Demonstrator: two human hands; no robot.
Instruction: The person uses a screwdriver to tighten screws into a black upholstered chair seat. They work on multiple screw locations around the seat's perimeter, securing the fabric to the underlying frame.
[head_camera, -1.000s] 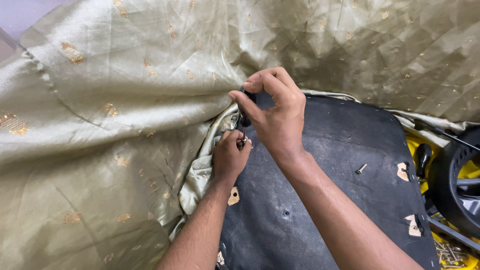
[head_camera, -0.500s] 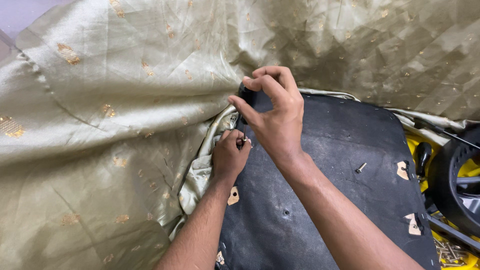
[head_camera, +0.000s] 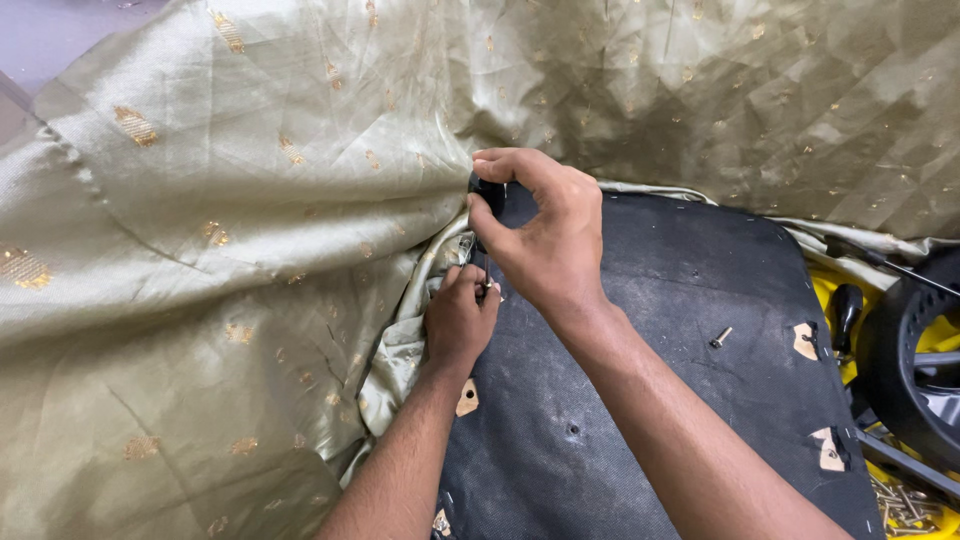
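Both forearms reach up from the lower edge, bare to the elbow, converging near the middle. The left hand (head_camera: 458, 322) sits lower, fingers curled inward into a tight pinch at the fingertips, knuckles facing the camera. The right hand (head_camera: 540, 230) arches just above it, wrist bent, thumb and forefinger closed together, the other fingers curved over.

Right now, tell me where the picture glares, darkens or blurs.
Head view: soft sheen on the olive-gold satin fabric at left, a dull shadowed patch upper middle; the black felt-covered panel is evenly lit; the right hand and left hand are sharp; the black wheel is cut by the frame edge.
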